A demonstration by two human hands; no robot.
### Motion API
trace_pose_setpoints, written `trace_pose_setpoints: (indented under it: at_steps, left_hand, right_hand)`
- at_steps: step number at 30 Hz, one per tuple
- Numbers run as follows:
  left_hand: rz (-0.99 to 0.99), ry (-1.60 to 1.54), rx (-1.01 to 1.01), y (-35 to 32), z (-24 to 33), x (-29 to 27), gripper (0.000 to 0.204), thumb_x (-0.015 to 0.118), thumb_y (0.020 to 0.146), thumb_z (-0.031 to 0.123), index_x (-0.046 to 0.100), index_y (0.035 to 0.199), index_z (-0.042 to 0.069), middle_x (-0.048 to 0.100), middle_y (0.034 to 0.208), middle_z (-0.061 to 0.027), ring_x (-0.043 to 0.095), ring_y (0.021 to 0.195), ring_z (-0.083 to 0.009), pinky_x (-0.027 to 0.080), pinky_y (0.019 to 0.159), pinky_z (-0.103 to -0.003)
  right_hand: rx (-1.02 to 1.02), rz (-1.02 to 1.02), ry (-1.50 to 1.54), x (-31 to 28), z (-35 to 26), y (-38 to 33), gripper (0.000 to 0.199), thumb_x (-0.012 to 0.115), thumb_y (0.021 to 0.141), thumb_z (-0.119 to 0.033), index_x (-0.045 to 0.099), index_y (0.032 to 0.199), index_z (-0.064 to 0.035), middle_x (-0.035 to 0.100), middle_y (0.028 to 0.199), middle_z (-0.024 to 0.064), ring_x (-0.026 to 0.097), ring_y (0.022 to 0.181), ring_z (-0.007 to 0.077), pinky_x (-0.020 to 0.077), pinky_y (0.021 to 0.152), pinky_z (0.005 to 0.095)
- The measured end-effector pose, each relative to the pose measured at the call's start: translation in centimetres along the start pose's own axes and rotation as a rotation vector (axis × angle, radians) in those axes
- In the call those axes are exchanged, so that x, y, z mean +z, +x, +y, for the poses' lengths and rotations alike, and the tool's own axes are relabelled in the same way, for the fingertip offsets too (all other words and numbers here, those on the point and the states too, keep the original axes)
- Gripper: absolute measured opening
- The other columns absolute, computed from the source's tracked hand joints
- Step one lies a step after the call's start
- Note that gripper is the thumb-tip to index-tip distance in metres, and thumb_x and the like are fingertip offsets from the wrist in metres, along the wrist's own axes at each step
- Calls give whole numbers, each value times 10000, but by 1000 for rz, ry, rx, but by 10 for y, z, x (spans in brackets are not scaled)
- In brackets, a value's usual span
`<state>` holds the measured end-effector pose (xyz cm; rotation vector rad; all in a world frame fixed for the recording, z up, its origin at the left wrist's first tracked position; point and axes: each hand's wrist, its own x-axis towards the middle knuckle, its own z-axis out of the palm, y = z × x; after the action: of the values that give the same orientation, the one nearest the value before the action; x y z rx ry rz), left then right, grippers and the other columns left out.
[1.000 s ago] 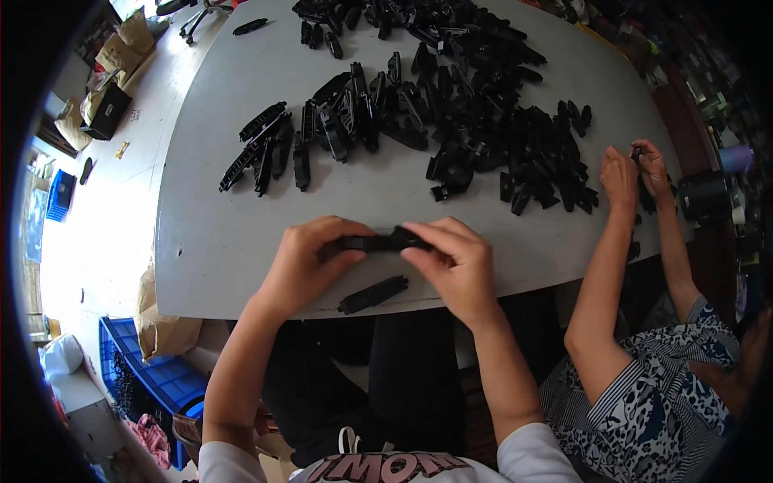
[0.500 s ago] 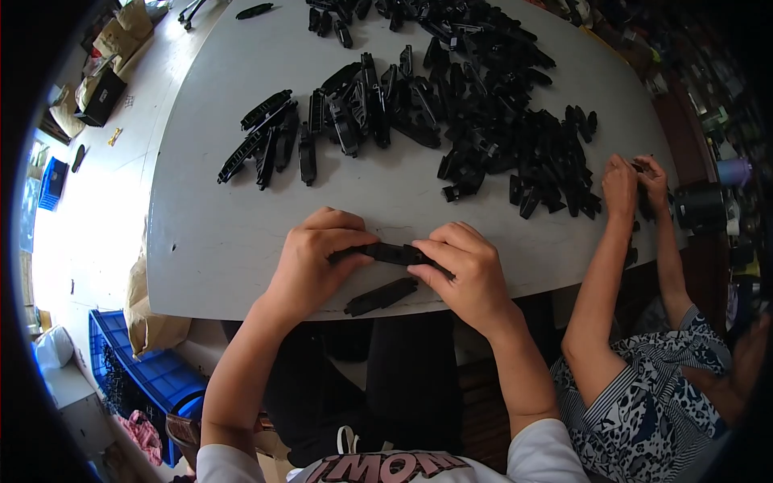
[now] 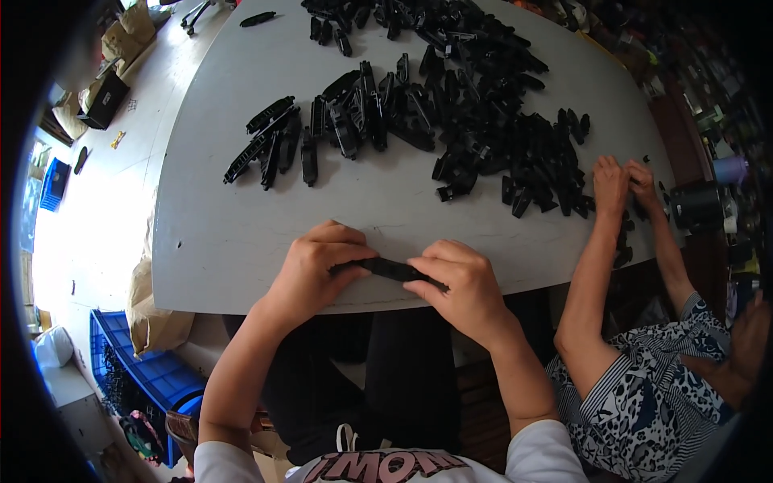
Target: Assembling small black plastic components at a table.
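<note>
Near the front edge of the table, my left hand [image 3: 320,266] and my right hand [image 3: 460,278] hold a long black plastic part [image 3: 390,270] between them. Thumb and fingers of each hand pinch one end of it, so both ends are partly covered. The part lies roughly level, its right end a little nearer to me. Beyond my hands, a row of long black plastic pieces [image 3: 342,129] lies on the grey-white table [image 3: 233,233].
A large heap of black parts [image 3: 483,121] spreads over the table's middle and far side. At the right, a co-worker's hands [image 3: 620,185] handle something small and dark. A blue crate [image 3: 153,370] and a brown paper bag [image 3: 157,322] stand at the table's left.
The second black part that lay on the table just in front of my hands no longer shows. My hands and the held part are slightly nearer the table edge.
</note>
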<state>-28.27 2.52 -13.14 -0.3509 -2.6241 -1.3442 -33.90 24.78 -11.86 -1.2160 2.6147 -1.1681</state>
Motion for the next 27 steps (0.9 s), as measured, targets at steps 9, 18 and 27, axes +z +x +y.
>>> trace_pose_setpoints:
  at_steps: [9, 18, 27]
  left_hand:
    - [-85, -11, 107, -11, 3, -10, 248, 738, 716, 8, 716, 963, 24, 644, 963, -111, 613, 881, -293, 506, 788, -372]
    - [306, 565, -95, 31, -15, -33, 344, 622, 845, 66, 575, 1185, 43, 591, 998, -111, 567, 924, -320, 501, 760, -405]
    - [87, 326, 3, -2, -3, -19, 320, 655, 795, 9, 574, 1101, 46, 595, 1029, -119, 563, 952, -325, 492, 798, -410]
  right_hand:
    - [-130, 16, 56, 11, 2, 7, 277, 781, 703, -12, 719, 973, -31, 624, 853, 77, 622, 751, 227, 510, 665, 317]
    - [-71, 299, -538, -20, 64, 36, 384, 618, 824, 66, 631, 1185, -65, 613, 1105, 73, 648, 875, 188, 519, 734, 305]
    - [472, 475, 828, -13, 40, 14, 247, 495, 953, -109, 592, 1166, -32, 589, 855, 57, 492, 576, 99, 428, 522, 228]
